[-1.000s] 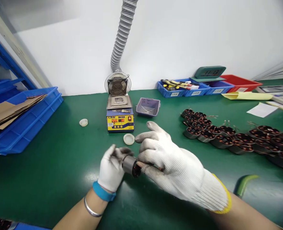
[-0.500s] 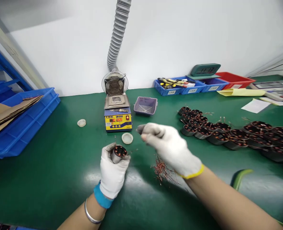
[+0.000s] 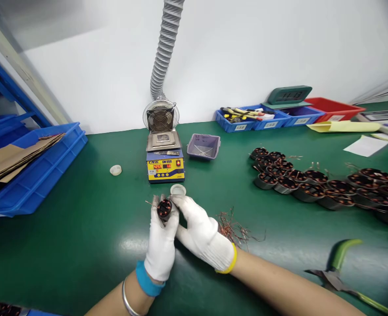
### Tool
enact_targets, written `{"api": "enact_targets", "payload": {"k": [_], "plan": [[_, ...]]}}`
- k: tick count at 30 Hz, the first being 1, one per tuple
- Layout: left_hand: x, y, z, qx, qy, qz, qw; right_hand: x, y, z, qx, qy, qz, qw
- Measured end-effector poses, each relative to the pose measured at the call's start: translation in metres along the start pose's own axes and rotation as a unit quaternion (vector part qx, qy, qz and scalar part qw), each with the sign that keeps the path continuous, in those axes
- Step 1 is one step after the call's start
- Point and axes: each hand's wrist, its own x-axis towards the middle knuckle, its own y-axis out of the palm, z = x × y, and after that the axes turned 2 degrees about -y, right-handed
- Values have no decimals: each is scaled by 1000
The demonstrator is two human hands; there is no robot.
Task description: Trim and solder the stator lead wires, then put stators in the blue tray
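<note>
A small motor stator (image 3: 164, 210), a dark ring with copper windings, sits in my gloved left hand (image 3: 161, 248), its open end facing up. Fine wire leads stick out at its upper left. My gloved right hand (image 3: 203, 230) reaches in from the right, fingers closed at the stator's right rim. Whether those fingertips also pinch a lead is hidden. Just beyond the hands lies a small white round dish (image 3: 178, 189). To the right of my right hand is a loose heap of copper wire scraps (image 3: 235, 230).
Behind the hands stands a yellow-and-blue solder pot (image 3: 165, 169), with a purple tray (image 3: 203, 147) beside it. Several stators (image 3: 308, 191) are grouped at right. Green-handled cutters (image 3: 335, 276) lie near my right forearm. Blue tool bins (image 3: 235, 126) line the wall; a blue crate (image 3: 32, 188) is at left.
My right hand has come down and left, from above the wire scraps to the stator. My left hand still holds the stator, now turned slightly. More of the cutters shows.
</note>
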Motion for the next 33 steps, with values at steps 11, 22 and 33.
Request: {"api": "enact_targets", "payload": {"k": [11,22,33], "plan": [[12,-3,4,-191,-22,53,980,27,-41,-12,508,296,172,791],[12,-2,-4,-215,-61,49,973,27,-37,-6,386,363,188,827],[9,3,23,139,-38,118,983,83,-67,-36,171,365,103,909]]}}
